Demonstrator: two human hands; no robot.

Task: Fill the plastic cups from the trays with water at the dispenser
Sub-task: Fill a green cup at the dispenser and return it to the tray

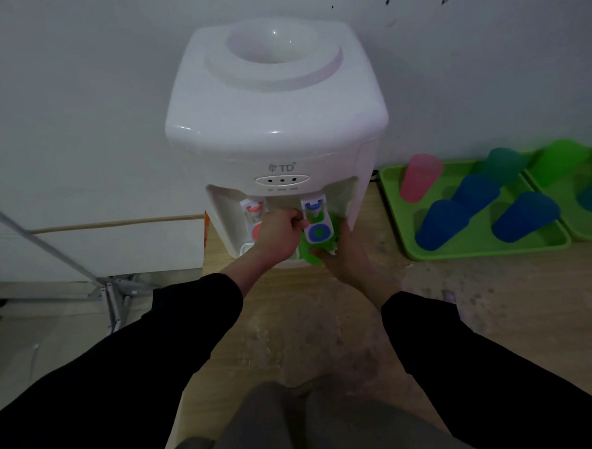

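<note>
1. Head view, centre: a white dispenser [274, 124] stands on a wooden worktop [308, 324] against a pale wall. Its top basin carries no bottle, and a red tap [253, 209] and a blue tap [314, 208] sit in the recess at its front.
2. Head view, hands: the left grip [278, 233] comes in from a black sleeve. Its fingers are curled and pinch the left side of the blue tap.
3. The right grip [346, 252] is wrapped round a green cup [314, 250] from the right and below, and holds it directly under the blue tap. The cup's rim is partly hidden by the tap's lever (whether water is running cannot be told).
4. Head view, right: a green tray [483, 248] lies on the worktop just beside the dispenser. It holds a pink cup [419, 178], a teal cup [502, 165] and three blue cups [439, 224], all apart from the hands.
5. A second tray [587, 234] touches the first at the frame's right edge, with another green cup [562, 161] on it, blurred.
6. Head view, left: a metal stand [53, 246] and a beige cable [120, 223] lie along the wall, well apart from the cups.
</note>
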